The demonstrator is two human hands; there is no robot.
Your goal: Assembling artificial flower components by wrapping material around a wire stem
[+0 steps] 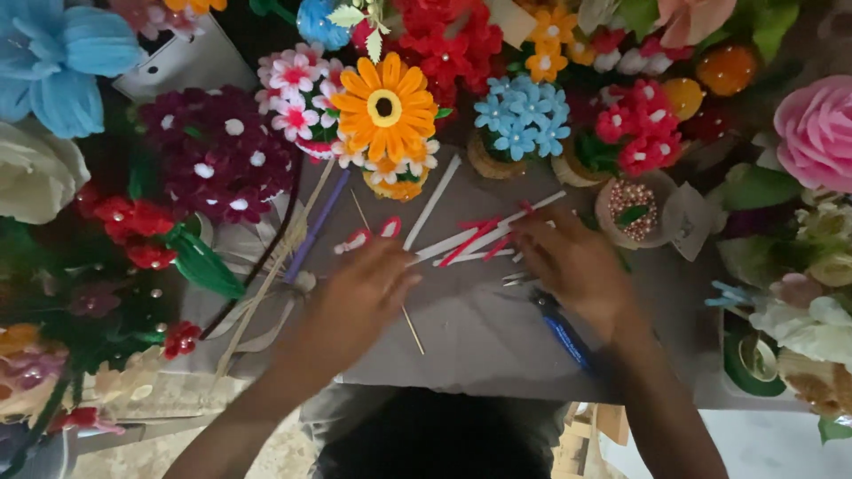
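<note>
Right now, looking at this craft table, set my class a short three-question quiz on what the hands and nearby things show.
1. True or false: the right hand rests on red and white sticks.
2. Which flower stands just beyond the sticks: A blue, B orange, C black?
3. What colour handles has the tool beside the right wrist?
Key: 1 true; 2 B; 3 blue. The left hand lies above a thin wooden skewer.

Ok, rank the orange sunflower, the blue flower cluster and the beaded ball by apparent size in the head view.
1. Orange sunflower
2. Blue flower cluster, slightly smaller
3. Beaded ball, clearly smallest

All sit at similar distance.
</note>
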